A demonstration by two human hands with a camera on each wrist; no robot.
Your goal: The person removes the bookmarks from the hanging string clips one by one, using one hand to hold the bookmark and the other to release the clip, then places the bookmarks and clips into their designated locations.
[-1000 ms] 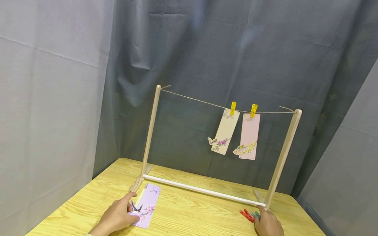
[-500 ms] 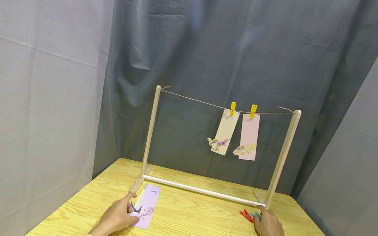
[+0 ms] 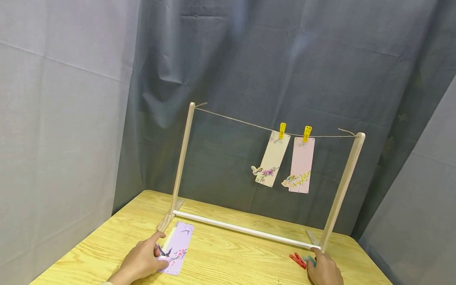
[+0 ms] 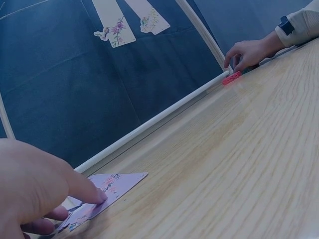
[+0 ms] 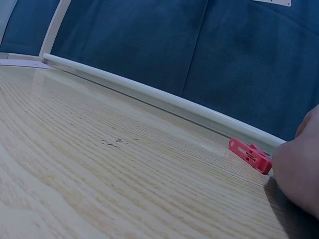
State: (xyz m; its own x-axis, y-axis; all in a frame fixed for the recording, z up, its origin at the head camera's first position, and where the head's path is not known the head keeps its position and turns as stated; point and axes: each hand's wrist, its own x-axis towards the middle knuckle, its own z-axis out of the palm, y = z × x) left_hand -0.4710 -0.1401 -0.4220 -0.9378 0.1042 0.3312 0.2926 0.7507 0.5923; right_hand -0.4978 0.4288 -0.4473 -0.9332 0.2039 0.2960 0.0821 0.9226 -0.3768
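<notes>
A lilac bookmark (image 3: 180, 243) with a swallow and pink blossoms lies on the table at front left, a pale strip along its left edge. My left hand (image 3: 140, 259) rests at its lower left, thumb on the card, other fingers partly hidden. At the right, red clothespins (image 3: 297, 260) lie beside a teal one (image 3: 310, 260). My right hand (image 3: 325, 270) rests over the teal clothespin, covering part of it, with its index finger near the foot of the rack's right post. The right wrist view shows only its edge beside a red clothespin (image 5: 250, 155).
A wooden rack with a white bottom bar (image 3: 246, 229) stands across the table (image 3: 228, 261). From its string (image 3: 231, 118) hang a cream bookmark (image 3: 272, 158) and a pink bookmark (image 3: 302, 164), each under a yellow clothespin (image 3: 282, 130). Dark curtain (image 3: 228, 166) backs it.
</notes>
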